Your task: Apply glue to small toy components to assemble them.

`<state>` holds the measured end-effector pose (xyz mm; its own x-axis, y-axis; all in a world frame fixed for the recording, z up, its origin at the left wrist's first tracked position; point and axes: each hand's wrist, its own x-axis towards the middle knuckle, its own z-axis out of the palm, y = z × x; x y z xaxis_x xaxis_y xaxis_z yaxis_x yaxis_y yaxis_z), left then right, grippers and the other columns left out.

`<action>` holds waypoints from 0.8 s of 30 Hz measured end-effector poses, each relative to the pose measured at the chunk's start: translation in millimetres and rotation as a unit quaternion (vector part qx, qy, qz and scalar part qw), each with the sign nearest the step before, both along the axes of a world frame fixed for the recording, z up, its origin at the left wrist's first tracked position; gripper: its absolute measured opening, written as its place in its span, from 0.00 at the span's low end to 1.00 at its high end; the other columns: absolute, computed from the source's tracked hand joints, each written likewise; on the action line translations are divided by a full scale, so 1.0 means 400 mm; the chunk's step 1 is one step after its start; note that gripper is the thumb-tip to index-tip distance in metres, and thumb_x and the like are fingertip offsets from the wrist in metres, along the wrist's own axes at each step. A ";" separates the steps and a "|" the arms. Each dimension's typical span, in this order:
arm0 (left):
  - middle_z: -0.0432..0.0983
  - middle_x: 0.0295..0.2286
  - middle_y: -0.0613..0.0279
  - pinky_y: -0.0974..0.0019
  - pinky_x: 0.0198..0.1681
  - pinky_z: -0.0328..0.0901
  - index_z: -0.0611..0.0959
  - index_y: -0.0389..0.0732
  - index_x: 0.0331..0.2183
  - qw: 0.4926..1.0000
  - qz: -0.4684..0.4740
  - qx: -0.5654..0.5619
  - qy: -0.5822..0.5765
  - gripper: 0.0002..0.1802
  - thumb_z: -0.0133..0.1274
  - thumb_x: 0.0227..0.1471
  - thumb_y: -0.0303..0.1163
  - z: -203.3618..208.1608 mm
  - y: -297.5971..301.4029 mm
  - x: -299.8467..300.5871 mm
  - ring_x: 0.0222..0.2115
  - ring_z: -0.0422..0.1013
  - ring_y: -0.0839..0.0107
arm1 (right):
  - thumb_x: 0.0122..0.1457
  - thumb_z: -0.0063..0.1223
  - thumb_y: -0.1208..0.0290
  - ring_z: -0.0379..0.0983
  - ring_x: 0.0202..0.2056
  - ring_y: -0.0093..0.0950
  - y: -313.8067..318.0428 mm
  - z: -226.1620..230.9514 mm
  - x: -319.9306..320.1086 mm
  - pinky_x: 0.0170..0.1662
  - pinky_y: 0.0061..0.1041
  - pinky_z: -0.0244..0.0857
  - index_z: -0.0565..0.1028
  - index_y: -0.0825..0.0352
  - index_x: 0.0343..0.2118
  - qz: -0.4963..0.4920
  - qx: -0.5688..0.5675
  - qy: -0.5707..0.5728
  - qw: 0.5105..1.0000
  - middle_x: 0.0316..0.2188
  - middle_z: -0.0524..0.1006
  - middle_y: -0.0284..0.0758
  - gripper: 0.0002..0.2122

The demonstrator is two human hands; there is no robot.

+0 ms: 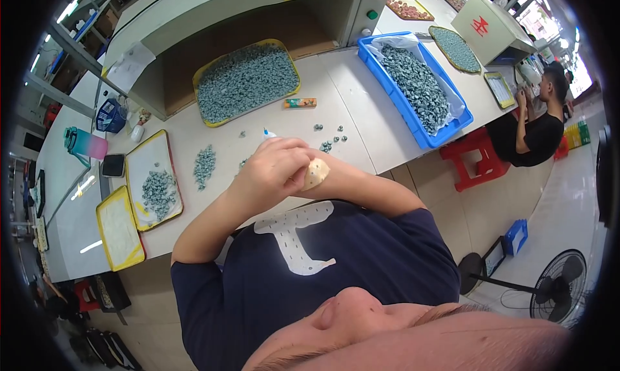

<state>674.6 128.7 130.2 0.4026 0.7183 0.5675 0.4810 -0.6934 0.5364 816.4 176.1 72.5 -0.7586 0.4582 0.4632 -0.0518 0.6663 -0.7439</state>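
In front of my chest, my left hand (274, 171) is closed, its fingertips pinching a pale cream patch with small dark spots (316, 174) that lies against my right forearm (352, 180). My right hand is mostly hidden behind the left, so its fingers cannot be made out. Just beyond the hands sticks up a white nozzle with a blue tip (267, 133); what holds it is hidden. Small grey-green stone pieces (205, 166) form a pile on the table to the left, and a few more pieces (326, 146) lie scattered beyond my right arm.
A yellow-rimmed tray of grey-green stones (248, 80) stands partly under a shelf. An orange-green box (300, 103) lies before it. At right is a blue crate (421, 138); at left, trays (119, 232), a phone (113, 165) and a bottle (84, 144). Another person (536, 122) sits far right.
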 end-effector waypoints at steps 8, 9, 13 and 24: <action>0.77 0.34 0.62 0.59 0.43 0.63 0.80 0.39 0.34 0.996 -0.036 0.043 0.072 0.16 0.59 0.38 0.19 -0.011 0.017 0.032 0.40 0.72 0.61 | 0.50 0.52 0.69 0.72 0.31 0.26 0.016 -0.015 0.033 0.33 0.33 0.66 0.72 0.56 0.27 0.028 0.100 -0.014 0.994 0.23 0.72 0.27 0.02; 0.77 0.34 0.62 0.59 0.43 0.63 0.80 0.39 0.34 0.995 -0.040 0.046 0.073 0.16 0.59 0.38 0.19 -0.008 0.017 0.035 0.40 0.72 0.61 | 0.50 0.52 0.69 0.72 0.31 0.26 0.020 -0.012 0.037 0.33 0.33 0.66 0.72 0.56 0.26 0.034 0.116 -0.023 0.992 0.23 0.72 0.27 0.02; 0.76 0.34 0.63 0.56 0.46 0.61 0.81 0.39 0.34 0.992 -0.018 0.063 0.109 0.15 0.60 0.38 0.24 0.000 0.008 0.050 0.41 0.71 0.62 | 0.50 0.52 0.69 0.72 0.30 0.26 0.039 0.014 0.066 0.32 0.32 0.65 0.72 0.56 0.26 0.047 0.187 -0.067 0.979 0.22 0.72 0.27 0.01; 0.70 0.26 0.68 0.44 0.54 0.52 0.82 0.39 0.33 0.949 0.008 0.213 0.231 0.13 0.54 0.38 0.25 0.025 -0.023 0.093 0.40 0.70 0.69 | 0.51 0.50 0.68 0.71 0.29 0.25 0.060 0.079 0.138 0.31 0.30 0.64 0.70 0.55 0.24 0.098 0.349 -0.198 0.911 0.21 0.71 0.26 0.02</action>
<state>712.0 119.5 140.2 0.6698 0.4706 0.5743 0.6088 -0.7909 -0.0619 871.5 200.1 104.0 -0.9653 -0.0049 0.2612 -0.0399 0.9908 -0.1292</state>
